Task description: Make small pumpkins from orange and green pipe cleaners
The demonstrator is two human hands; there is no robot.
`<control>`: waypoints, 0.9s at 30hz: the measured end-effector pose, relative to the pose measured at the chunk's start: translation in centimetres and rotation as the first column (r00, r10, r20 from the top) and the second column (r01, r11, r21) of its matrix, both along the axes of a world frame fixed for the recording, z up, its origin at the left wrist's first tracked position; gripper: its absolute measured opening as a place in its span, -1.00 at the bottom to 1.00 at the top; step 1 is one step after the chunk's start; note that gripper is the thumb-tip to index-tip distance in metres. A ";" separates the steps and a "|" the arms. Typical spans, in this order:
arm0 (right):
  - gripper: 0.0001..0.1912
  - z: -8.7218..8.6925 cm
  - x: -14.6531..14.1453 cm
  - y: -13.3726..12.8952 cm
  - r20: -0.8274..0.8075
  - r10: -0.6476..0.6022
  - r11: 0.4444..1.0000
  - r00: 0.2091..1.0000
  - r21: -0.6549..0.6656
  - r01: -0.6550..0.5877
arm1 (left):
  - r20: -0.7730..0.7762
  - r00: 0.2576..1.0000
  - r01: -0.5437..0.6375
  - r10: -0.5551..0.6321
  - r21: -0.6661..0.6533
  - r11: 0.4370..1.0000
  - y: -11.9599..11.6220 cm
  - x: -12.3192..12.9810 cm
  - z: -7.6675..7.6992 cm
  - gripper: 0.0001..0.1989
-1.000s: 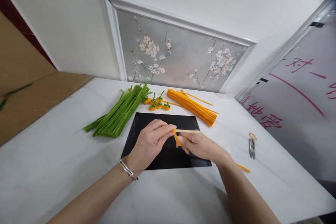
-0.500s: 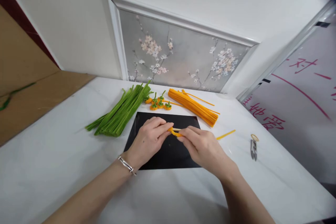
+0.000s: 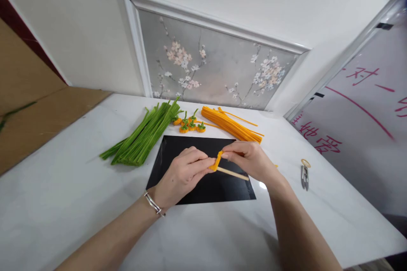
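Observation:
Over the black mat (image 3: 203, 190), my left hand (image 3: 187, 169) is closed around one end of a thin wooden stick (image 3: 233, 173), pinching an orange pipe cleaner (image 3: 218, 161) against it. The stick's bare end points right and slightly down. My right hand (image 3: 249, 156) pinches the pipe cleaner's other part and holds it up, away from the stick. Behind the mat stand several small orange pipe-cleaner pieces (image 3: 192, 126) with green tops. What lies under my left fingers is hidden.
A bundle of green pipe cleaners (image 3: 143, 135) lies left of the mat. The orange pipe-cleaner bundle (image 3: 232, 123) is at the back right. Small metal thread snips (image 3: 305, 175) with a yellow ring lie on the right of the white table (image 3: 95, 203). A whiteboard (image 3: 359, 110) borders the right side.
My right hand has moved right and up off the stick, drawing the orange pipe cleaner upward. More of the stick shows now, tilted down to the right. My left hand keeps its grip.

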State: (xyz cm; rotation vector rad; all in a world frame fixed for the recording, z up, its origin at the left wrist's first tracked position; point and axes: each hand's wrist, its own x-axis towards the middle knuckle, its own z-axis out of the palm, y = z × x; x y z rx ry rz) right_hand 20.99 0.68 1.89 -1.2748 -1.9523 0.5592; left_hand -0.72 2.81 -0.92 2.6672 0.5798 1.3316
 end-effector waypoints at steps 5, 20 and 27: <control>-0.70 -0.6 -0.1 0.5 0.032 0.079 0.987 0.996 -0.143 -0.074 | 0.042 0.999 0.003 -0.004 0.016 1.000 -0.2 0.1 0.3 -0.79; -0.66 -2.4 -1.9 -1.0 -0.182 -0.016 0.976 0.983 -0.215 -0.024 | 0.016 0.974 -0.218 0.224 -0.176 0.960 0.3 -0.3 0.3 -0.87; -0.61 -2.7 -2.0 -0.9 -0.203 0.007 0.979 0.979 -0.200 -0.048 | -0.164 0.985 -0.114 0.055 -0.371 0.922 0.1 -0.5 0.8 -0.84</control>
